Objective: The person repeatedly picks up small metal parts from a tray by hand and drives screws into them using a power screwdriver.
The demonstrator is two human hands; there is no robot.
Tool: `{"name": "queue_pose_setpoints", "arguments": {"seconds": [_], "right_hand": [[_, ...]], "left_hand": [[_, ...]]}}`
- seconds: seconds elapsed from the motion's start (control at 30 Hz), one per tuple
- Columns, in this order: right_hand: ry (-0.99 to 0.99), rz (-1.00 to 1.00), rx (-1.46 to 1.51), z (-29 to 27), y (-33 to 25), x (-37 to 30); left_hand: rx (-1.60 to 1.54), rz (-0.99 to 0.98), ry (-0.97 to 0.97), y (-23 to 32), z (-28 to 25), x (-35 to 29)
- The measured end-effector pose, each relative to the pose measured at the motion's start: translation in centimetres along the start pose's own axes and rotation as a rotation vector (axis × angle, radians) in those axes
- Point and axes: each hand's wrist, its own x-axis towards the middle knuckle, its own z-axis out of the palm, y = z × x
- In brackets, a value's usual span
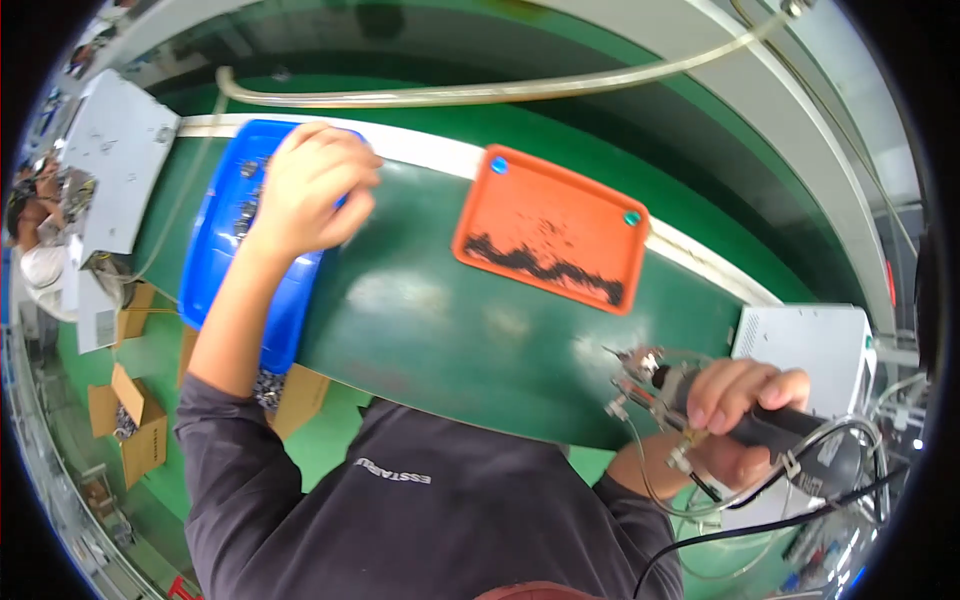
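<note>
My left hand (312, 188) is over the right side of a blue tray (222, 262), its fingers curled in. Whatever it may hold is hidden. Small dark metal parts (246, 212) lie in the tray beside my left wrist. My right hand (738, 398) is wrapped round a black electric screwdriver (785, 432) with metal fittings at its front. Its thin tip points left, over the green table. A clear tube and a black cable run from the tool. Between my hands, farther back, sits an orange tray (560, 205) with tiny black screws (540, 268) in a dark band.
The green tabletop (430, 340) has a white back edge. A grey box-shaped device (805, 335) stands at its right end, a white panel (122, 165) at its left. Cardboard boxes (147, 445) with metal parts stand on the floor. A clear hose (480, 98) hangs across the back. Another person (42, 235) sits far left.
</note>
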Motion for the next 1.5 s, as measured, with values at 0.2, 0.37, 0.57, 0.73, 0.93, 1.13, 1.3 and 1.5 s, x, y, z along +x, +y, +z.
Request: {"name": "queue_pose_setpoints", "arguments": {"seconds": [0.2,0.37,0.57,0.73,0.93,1.13,1.3,1.5], "right_hand": [[0.068,0.083,0.048,-0.3,-1.2,-1.2],[0.091,0.129,0.032,0.4,-2.8,-0.4],[0.155,0.017,-0.052,0.3,-1.8,-1.0],[0.096,-0.045,-0.086,-0.5,-1.1,-1.3],[0.018,-0.06,-0.069,-0.9,-0.6,-1.1],[0.02,-0.062,-0.028,-1.2,-0.7,-1.3],[-0.032,-0.063,-0.005,-2.0,-0.5,-1.0],[0.022,-0.063,-0.038,-1.8,-0.9,-1.5]], "left_hand": [[0.201,-0.681,0.028,-16.9,5.9,-2.3],[0.405,-0.989,-0.085,-32.8,7.6,-8.8],[0.424,-0.823,-0.19,-41.3,5.5,-11.4],[0.403,-0.642,-0.186,-39.6,10.3,-9.2],[-0.244,-0.489,0.012,-25.4,7.2,-3.0],[-0.439,-0.398,-0.104,4.5,1.6,2.0],[-0.714,-0.185,-0.334,15.0,5.4,0.9],[-0.642,0.021,-0.291,17.5,12.0,1.9]]}}
